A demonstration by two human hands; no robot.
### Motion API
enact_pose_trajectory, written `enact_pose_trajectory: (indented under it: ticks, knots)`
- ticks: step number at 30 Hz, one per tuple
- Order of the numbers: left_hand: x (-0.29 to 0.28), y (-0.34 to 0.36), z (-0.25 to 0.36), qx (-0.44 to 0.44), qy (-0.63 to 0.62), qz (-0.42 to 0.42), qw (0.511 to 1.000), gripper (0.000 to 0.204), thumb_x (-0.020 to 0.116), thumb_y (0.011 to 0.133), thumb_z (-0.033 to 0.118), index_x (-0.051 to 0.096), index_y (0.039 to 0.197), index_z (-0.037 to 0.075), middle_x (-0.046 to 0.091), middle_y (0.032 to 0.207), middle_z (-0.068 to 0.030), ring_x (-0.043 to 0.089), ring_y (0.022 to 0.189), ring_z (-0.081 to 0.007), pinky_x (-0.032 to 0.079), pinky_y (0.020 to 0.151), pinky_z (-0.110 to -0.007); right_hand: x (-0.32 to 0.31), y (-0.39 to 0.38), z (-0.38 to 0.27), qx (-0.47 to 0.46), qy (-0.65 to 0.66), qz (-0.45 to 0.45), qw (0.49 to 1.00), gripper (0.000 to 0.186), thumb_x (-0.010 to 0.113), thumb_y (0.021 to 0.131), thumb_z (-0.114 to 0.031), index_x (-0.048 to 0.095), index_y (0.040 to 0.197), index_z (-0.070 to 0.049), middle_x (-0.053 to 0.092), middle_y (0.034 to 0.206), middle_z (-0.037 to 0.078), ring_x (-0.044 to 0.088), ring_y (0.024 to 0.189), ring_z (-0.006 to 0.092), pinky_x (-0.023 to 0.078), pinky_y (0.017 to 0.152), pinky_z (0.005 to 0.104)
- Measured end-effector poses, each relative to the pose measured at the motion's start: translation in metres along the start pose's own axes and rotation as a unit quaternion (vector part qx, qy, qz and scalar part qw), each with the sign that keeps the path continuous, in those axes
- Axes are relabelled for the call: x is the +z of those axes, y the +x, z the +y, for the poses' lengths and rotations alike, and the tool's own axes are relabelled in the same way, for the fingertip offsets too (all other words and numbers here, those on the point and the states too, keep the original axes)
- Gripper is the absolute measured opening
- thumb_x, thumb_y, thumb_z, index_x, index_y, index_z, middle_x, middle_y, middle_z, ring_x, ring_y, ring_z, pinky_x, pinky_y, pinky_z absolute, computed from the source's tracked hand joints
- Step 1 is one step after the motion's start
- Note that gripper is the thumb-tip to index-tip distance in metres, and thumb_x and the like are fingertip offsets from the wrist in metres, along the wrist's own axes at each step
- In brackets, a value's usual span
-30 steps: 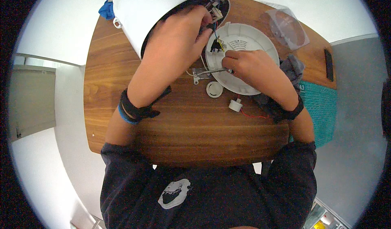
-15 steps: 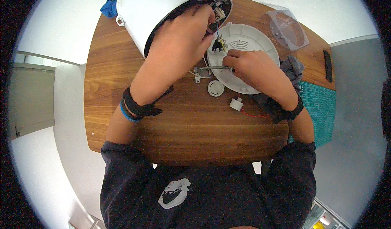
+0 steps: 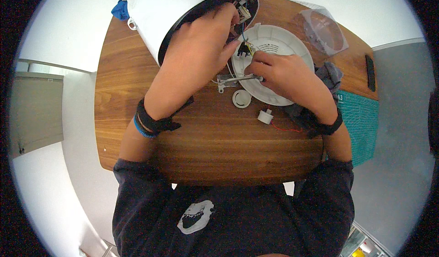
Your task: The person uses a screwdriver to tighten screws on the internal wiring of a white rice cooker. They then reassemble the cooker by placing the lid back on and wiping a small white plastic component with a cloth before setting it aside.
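A white appliance housing with a flower print (image 3: 151,15) lies tipped at the far left, its open end toward me. My left hand (image 3: 201,40) reaches into that opening, fingers curled by wires and a pale part (image 3: 243,14); what they grip is hidden. Over the round white cover (image 3: 295,40), my right hand (image 3: 279,67) is closed around a slim silver metal tool (image 3: 242,78) that points left. Its thumb and forefinger come close to a black connector (image 3: 245,50) on wires; whether they touch it I cannot tell.
Nearby lie a metal bracket (image 3: 221,88), a white ring (image 3: 242,99) and a small white part with red wires (image 3: 265,116). Rightward are a dark cloth (image 3: 330,76), a clear plastic tray (image 3: 324,31), a green cutting mat (image 3: 359,124) and a black bar (image 3: 370,73).
My right hand has shifted slightly left and up, and the silver tool has tilted, its tip now lower. The left hand stays inside the housing.
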State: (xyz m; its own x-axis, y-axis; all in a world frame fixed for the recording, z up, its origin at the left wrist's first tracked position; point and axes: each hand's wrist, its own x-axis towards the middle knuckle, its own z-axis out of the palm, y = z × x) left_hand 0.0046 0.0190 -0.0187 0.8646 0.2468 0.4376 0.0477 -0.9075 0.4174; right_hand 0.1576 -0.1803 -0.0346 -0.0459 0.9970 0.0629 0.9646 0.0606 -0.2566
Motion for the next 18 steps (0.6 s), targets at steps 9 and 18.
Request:
enact_pose_trajectory:
  ticks: [9, 18]
  knots:
    - [-0.002, 0.003, 0.003, -0.035, -0.041, -0.026, 0.998, 0.035, 0.081, 0.093, 0.015, 0.059, 0.119, 0.007, 0.075, 0.110, -0.0180, 0.075, 0.098, -0.0440, 0.062, 0.081, -0.054, -0.025, -0.001, 0.012, -0.009, 0.080, 0.033, 0.996, 0.032, 0.077, 0.091, -0.001, 0.066, 0.122, -0.002, 0.063, 0.118, 0.017, 0.069, 0.100, 0.0409, 0.060, 0.083, 0.0457]
    - [0.002, 0.001, 0.009, -0.027, 0.022, -0.008, 0.999, 0.048, 0.088, 0.089, 0.022, 0.055, 0.121, 0.008, 0.075, 0.112, -0.0157, 0.076, 0.095, -0.0433, 0.063, 0.074, -0.053, -0.047, -0.006, 0.013, -0.008, 0.091, 0.061, 0.994, 0.023, 0.075, 0.096, 0.000, 0.071, 0.119, 0.000, 0.066, 0.116, 0.017, 0.069, 0.102, 0.0412, 0.057, 0.082, 0.0450]
